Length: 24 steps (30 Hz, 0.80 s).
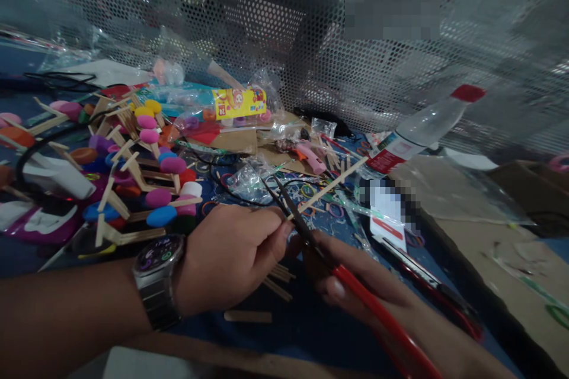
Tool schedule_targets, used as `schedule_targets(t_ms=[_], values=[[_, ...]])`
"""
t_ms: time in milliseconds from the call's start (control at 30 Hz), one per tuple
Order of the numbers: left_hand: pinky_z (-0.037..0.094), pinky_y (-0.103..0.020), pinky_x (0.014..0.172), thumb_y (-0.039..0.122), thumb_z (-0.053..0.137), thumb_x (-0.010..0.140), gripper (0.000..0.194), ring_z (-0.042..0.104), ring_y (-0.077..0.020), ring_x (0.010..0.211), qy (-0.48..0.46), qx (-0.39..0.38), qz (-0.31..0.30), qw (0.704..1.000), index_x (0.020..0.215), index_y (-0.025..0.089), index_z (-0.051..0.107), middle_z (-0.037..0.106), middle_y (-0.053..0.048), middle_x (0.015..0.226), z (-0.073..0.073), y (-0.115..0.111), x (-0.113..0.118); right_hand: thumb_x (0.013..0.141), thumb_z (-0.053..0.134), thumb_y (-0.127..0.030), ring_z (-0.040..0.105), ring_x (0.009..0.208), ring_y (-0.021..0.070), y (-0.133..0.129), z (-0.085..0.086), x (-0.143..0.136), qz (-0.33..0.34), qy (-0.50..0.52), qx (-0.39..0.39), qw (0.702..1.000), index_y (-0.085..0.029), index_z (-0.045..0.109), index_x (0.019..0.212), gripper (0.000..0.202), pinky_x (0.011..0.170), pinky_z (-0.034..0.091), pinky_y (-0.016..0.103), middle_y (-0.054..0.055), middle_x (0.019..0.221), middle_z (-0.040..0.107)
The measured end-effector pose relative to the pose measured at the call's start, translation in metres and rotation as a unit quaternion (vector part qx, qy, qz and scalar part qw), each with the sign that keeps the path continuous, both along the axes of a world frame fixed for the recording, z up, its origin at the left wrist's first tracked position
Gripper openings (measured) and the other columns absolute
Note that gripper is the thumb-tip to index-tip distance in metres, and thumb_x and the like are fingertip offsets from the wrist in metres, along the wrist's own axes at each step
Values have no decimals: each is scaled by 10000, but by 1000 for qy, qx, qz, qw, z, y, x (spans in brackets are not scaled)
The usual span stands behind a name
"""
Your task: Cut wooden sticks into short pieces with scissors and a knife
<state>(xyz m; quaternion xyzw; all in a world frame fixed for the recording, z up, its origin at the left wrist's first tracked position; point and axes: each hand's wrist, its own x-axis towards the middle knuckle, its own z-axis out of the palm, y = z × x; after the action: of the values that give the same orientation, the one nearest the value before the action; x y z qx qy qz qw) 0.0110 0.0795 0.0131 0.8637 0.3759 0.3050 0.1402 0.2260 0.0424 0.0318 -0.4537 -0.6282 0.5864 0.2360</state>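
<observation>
My left hand (229, 251), closed with a watch (160, 257) at its wrist, pinches the near end of a thin wooden stick (335, 185). The stick slants away to the upper right, its far end in front of the bottle label. In my right hand (362, 275) are scissors with red handles (377, 320). Their dark blades are slightly apart and cross the stick just beside my left fingertips. Whether the blades touch the stick I cannot tell. Below my hands lie several thin sticks (279, 284) and a flat craft stick (248, 316) on the blue surface.
Wooden-stick pieces with colourful pompoms (151, 174) crowd the left. Behind lie a yellow-labelled plastic package (240, 103) and a pink glue gun (310, 157). A tilted bottle (422, 130), a utility knife (427, 278) and cardboard (502, 272) are rightward. Perforated metal mesh (267, 18) stands at the back.
</observation>
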Motion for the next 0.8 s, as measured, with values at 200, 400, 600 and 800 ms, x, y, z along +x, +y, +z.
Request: schedule_targets(t_ms=[200,400,600,800], values=[[254,-292,528,245,428,987,337,453,-127,495,2,-7,1,1000,660,190,491,534,29,565,0,0,0,948,584,-509,653,854,200,0,2,-5,18,24,11,999,-335,653,1280,382,863,574,345,21,961,710],[253,-294,525,247,427,991,339,436,-125,497,-11,2,-4,1000,660,193,476,511,35,568,-1,0,1,943,575,-534,649,879,227,-3,-1,1,22,-2,43,999,-331,670,1256,385,767,570,333,46,1074,713],[260,-293,522,306,475,980,306,442,-127,505,-2,2,-7,1000,694,198,476,490,44,579,1,-1,-1,925,606,-530,657,945,233,-1,0,-1,4,8,53,999,-349,656,1284,405,878,562,359,40,1121,711],[273,-315,528,249,393,1004,334,494,-147,509,20,26,0,999,689,199,494,540,21,578,1,-3,-1,885,606,-605,651,844,239,1,2,-4,-1,-20,59,998,-319,700,1206,440,781,582,365,49,944,715]])
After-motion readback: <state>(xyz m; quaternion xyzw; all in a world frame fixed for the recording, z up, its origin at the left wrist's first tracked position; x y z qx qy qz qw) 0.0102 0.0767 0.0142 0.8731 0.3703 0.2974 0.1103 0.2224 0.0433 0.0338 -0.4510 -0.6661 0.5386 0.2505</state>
